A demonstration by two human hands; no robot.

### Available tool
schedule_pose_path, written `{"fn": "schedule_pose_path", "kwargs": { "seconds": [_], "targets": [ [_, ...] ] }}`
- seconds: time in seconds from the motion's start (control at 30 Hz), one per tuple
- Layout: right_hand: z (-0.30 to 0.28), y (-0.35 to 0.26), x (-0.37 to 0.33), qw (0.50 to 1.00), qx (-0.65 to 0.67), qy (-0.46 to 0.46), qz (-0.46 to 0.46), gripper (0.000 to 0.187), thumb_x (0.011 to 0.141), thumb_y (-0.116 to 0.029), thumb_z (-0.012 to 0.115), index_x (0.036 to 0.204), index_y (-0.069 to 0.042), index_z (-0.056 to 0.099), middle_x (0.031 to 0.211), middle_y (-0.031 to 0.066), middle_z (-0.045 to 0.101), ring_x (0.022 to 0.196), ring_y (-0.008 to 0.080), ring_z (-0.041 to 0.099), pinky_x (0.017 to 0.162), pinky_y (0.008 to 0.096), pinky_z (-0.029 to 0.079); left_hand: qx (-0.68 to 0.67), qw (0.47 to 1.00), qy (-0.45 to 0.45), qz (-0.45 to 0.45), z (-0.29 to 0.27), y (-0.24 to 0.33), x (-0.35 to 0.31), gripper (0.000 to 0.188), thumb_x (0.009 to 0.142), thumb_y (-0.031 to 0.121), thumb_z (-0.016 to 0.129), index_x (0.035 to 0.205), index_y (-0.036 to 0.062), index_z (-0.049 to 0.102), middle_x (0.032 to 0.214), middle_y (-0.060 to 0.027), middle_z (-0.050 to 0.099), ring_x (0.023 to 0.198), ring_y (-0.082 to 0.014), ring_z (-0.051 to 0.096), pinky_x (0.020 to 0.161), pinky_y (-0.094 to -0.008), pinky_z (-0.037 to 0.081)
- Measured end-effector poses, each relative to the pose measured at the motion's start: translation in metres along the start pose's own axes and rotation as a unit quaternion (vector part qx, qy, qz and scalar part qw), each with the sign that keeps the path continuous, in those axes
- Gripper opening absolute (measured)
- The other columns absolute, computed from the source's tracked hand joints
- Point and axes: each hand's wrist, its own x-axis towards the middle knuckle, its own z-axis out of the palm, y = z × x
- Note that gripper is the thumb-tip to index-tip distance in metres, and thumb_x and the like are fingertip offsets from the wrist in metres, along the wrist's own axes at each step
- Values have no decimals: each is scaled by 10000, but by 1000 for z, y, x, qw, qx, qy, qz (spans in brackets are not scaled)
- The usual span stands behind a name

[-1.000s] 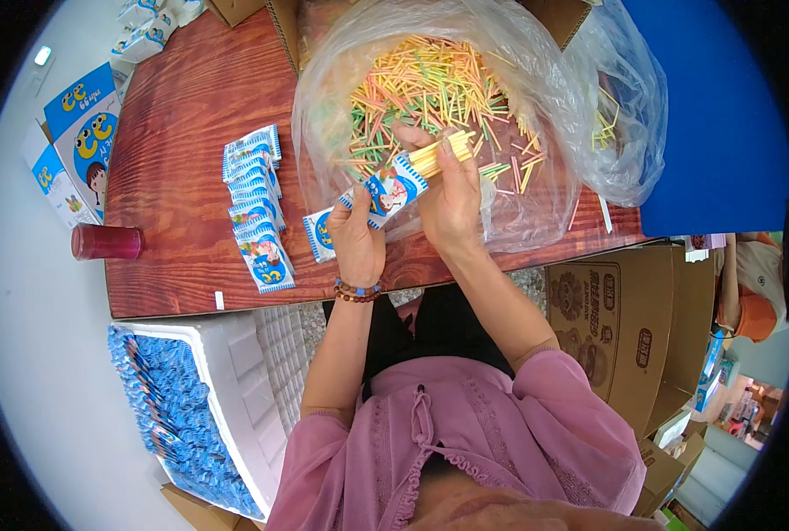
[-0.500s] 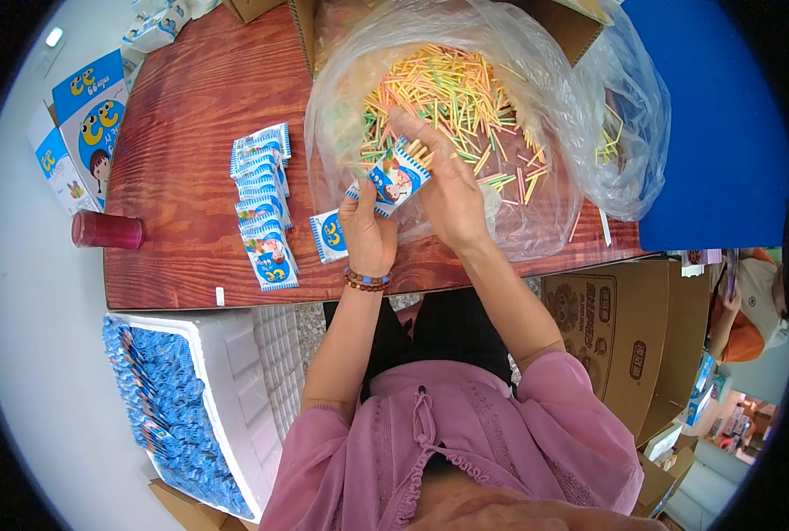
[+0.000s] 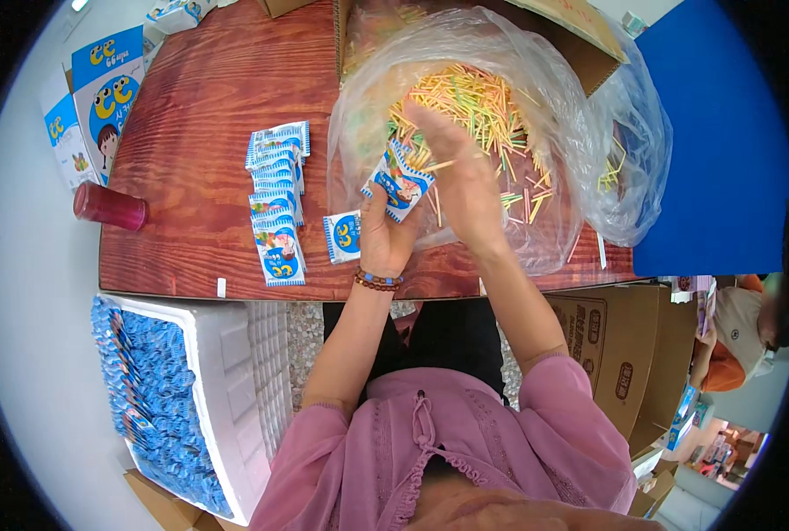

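Note:
My left hand (image 3: 389, 228) grips a small blue-and-white printed packet (image 3: 403, 181), tilted with its torn end up. Several thin pale sticks (image 3: 419, 159) poke out of that end. Beside it my right hand (image 3: 467, 181) is raised, its fingers blurred and pointing toward the stick pile. One stick reaches from the packet toward the right palm; whether the fingers hold it is unclear. A pile of coloured sticks (image 3: 465, 106) lies in a large clear plastic bag (image 3: 536, 252) beyond my hands. Another packet (image 3: 342, 236) lies flat just left of my left wrist.
An overlapping row of packets (image 3: 278, 208) lies left on the wooden table (image 3: 191, 168). At the table's left edge are a reddish jar (image 3: 110, 206) and a printed box (image 3: 103, 106). A white foam box (image 3: 226, 354) full of packets stands below. Right: a cardboard box (image 3: 620, 354) and a person (image 3: 735, 332).
My right hand has drawn back to the right from the packet's open end, and fewer sticks show there. The left hand still holds the packet, now more upright. The whole view has shifted slightly.

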Motion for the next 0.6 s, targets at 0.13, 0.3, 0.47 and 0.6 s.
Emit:
{"fn": "schedule_pose_path", "kwargs": {
  "seconds": [0.13,0.3,0.47,0.6],
  "targets": [
    [-14,-9,-3,990,48,130,3,368,998,-281,462,1217,5,541,979,58,609,946,117,535,857,262,384,-38,999,-11,11,-12,8,5,392,921,277,615,1248,76,533,1234,-32,599,1128,-176,560,958,-387,449],
    [2,-9,-13,983,-38,119,138,162,915,-157,608,1033,-50,634,689,-62,479,618,9,394,550,185,310,33,999,1,30,1,8,4,383,925,287,608,1228,63,540,1203,-44,611,1103,-180,573,939,-367,452],
    [5,2,-9,983,-115,25,140,201,849,-101,691,1035,-47,638,769,-46,587,653,0,467,568,174,355,41,998,-22,48,22,13,-5,342,930,223,606,1210,35,544,1169,-72,624,1062,-185,599,947,-364,463],
    [1,-2,-5,985,-62,-42,156,153,872,-119,682,988,-21,665,819,-20,632,729,23,539,641,200,431,133,988,-26,78,22,29,-15,311,916,75,605,1209,1,535,1143,-104,628,1050,-184,605,933,-352,488]
  ]
}}
